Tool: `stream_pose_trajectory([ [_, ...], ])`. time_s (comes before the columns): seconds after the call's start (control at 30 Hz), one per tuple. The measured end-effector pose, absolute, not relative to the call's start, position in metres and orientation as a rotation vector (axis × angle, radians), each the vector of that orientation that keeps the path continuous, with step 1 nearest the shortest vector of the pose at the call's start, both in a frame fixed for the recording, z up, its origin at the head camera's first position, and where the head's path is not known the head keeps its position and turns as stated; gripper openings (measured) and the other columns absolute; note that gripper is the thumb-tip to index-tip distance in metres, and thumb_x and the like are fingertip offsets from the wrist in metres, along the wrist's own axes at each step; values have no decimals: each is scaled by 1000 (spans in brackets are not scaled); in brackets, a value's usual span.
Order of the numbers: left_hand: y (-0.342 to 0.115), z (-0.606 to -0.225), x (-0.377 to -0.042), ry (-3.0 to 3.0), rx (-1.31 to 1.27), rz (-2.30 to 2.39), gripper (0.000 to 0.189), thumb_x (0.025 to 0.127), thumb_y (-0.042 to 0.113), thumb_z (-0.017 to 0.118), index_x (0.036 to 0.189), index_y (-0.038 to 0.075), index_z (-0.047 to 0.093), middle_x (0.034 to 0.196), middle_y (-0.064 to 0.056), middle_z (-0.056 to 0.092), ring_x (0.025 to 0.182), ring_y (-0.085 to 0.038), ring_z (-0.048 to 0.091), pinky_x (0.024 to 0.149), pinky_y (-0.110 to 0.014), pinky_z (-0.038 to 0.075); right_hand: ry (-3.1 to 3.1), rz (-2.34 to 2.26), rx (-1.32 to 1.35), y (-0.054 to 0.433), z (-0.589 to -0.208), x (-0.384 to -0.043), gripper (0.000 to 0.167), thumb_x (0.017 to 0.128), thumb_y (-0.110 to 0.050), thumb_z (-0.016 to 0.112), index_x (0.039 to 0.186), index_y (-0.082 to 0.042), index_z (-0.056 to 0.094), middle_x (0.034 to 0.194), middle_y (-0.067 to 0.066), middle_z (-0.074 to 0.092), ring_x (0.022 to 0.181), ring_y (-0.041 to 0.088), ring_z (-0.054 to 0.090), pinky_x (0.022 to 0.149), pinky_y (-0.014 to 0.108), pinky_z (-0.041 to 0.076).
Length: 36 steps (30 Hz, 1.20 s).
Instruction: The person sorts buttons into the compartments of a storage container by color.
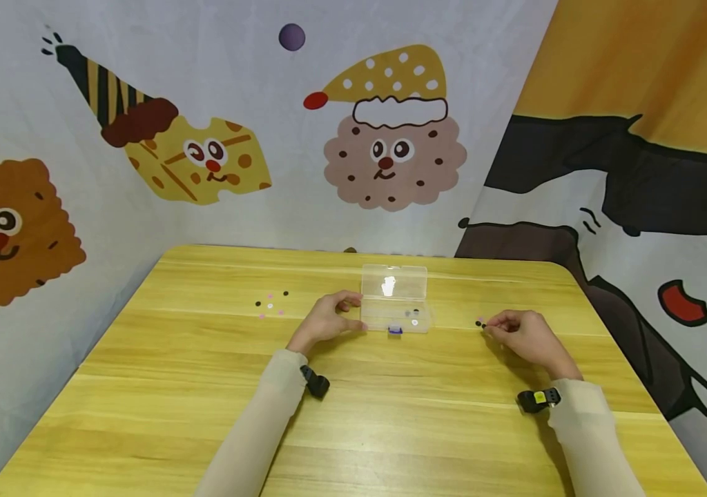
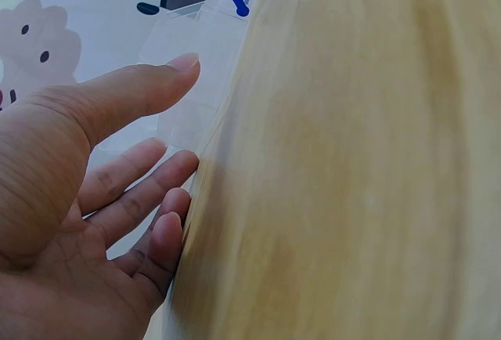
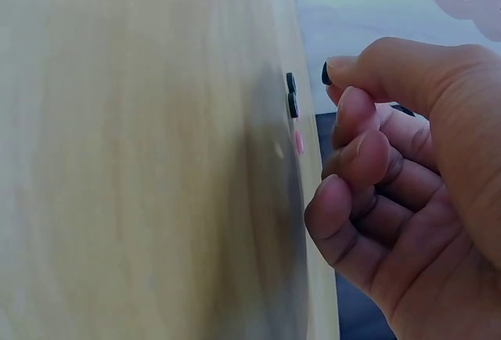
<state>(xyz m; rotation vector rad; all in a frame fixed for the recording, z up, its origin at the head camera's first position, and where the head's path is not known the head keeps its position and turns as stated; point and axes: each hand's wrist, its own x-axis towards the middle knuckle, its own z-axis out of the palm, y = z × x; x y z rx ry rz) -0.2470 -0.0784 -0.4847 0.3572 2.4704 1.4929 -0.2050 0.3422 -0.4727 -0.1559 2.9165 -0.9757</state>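
Observation:
A clear plastic box [image 1: 371, 320] with a blue latch [image 1: 395, 330] stands on the table, its lid [image 1: 412, 281] raised. A few small discs, white [image 1: 415, 322] and dark, lie inside it towards the right. My left hand [image 1: 328, 317] is at the box's left side, thumb by the front corner and fingers further back, loosely spread in the left wrist view. To the right of the box, my right hand [image 1: 524, 335] pinches a small black disc [image 3: 326, 74] between thumb and forefinger. Just beside those fingertips, two black discs [image 3: 293, 105] and a pink disc [image 3: 298, 142] lie on the table.
Left of the box lies a loose group of small discs: black [image 1: 286, 293], pink [image 1: 282, 313] and white [image 1: 270, 306]. A cloth printed with cartoon figures [image 1: 391, 159] hangs behind the wooden table [image 1: 391, 428]. Each wrist wears a small black camera [image 1: 316, 383].

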Motion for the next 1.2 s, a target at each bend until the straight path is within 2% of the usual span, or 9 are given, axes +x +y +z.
stream_pose_trajectory([
  [0.43,-79,-483,-246,2470,360,1490,61,82,19,88,138,14,63,131,-5,68,116,-26,57,106,-44,47,2930,-1068,-144,331,-471,-205,23,98,-36,70,103,-15,76,84,4,69,65,12,55,56,24,44],
  [0.77,-79,-484,-247,2468,366,1486,62,82,20,88,138,15,63,131,-4,68,116,-25,57,106,-44,47,2954,-1107,-168,324,-470,-208,27,98,-42,70,103,-16,75,87,5,71,68,13,57,58,24,46],
  [1.2,-78,-485,-247,2481,356,1486,61,82,20,88,137,15,63,131,-4,68,116,-26,57,106,-45,47,2983,-1170,-222,310,-465,-216,26,98,-41,69,102,-17,77,86,5,74,71,13,62,59,24,49],
])
